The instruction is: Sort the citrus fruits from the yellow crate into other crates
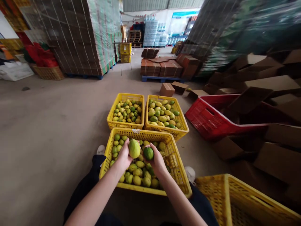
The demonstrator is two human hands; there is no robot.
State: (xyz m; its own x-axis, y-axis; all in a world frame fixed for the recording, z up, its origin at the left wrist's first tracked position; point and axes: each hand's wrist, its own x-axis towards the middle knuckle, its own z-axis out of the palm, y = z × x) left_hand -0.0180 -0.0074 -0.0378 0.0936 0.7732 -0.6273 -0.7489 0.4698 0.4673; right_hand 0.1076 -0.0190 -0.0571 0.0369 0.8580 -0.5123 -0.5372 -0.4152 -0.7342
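Two hands are holding one fruit each above the near yellow crate: the left hand is gripping a yellow-green fruit, while the right hand is closing around a dark green fruit. Both are hovering between the crate's middle and far edge, over loose fruits too many to count. Beyond that edge, two fruit-filled crates are standing side by side. One red crate is standing farther right, and another yellow crate is sitting beyond the near right corner.

Yellow-green fruit, dark green fruit, held above crate.
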